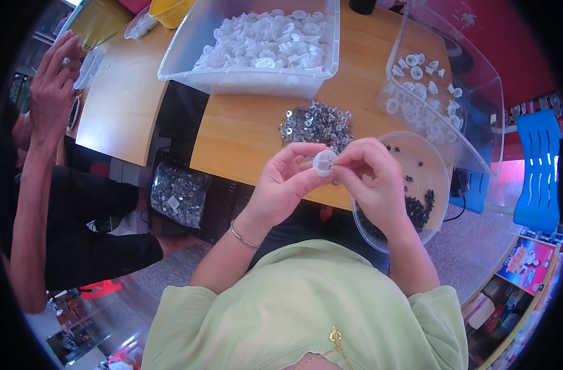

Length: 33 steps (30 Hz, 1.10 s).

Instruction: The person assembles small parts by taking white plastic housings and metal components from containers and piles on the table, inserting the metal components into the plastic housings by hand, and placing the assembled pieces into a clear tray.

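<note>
Between my two hands, above the table's near edge, is a small round white plastic part (324,161). My left hand (287,176) grips it by the rim with thumb and fingers. From the other side, my right hand (369,169) pinches at its face; whether a tiny piece sits between those fingertips is too small to tell. Just beyond my hands lies a pile of small shiny metal pieces (315,123). Beneath my right wrist stands a round clear tub (443,179) holding small black parts (418,213).
A large translucent bin (263,81) full of white plastic parts stands at the back. To the right, a clear box (488,117) holds more white parts. A bag of metal pieces (180,194) rests below the table. Another person's raised arm (41,142) is at left, near a blue chair (537,166) opposite.
</note>
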### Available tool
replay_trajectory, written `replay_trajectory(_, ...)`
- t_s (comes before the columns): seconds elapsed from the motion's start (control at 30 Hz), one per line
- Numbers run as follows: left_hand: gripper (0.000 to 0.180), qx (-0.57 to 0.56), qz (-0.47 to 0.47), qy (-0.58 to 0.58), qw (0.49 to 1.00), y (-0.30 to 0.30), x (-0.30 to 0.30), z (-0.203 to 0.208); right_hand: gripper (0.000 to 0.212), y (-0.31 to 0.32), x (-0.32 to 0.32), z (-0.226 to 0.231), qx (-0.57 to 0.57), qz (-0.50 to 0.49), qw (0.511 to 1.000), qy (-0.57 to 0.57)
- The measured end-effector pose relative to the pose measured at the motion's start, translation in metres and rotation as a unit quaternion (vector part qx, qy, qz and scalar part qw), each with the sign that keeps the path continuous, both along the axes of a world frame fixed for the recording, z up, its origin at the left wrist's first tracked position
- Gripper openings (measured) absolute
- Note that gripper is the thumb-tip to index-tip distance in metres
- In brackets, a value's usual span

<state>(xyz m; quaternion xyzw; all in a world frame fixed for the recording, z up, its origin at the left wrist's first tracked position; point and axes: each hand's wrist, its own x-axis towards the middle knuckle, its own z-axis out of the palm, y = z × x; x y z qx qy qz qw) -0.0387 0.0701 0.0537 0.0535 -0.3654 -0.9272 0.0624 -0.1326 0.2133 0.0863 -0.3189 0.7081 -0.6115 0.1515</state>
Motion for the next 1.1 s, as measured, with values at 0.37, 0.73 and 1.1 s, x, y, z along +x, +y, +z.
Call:
replay_trajectory(0.37,0.031,-0.037,0.004,0.022,0.999,-0.004,0.002,-0.003,0.012,0.036,-0.045,0.047,-0.189,-0.256,0.945,0.075)
replay_trajectory(0.73,0.051,-0.108,0.038,0.045,0.992,0.001,0.004,0.002,0.013,0.006,0.005,0.030,0.021,0.005,0.990,0.142)
replay_trajectory(1.1,0.037,-0.060,0.055,0.078,0.994,0.000,0.005,-0.001,0.012,0.001,0.011,0.026,0.014,0.012,0.989,0.147)
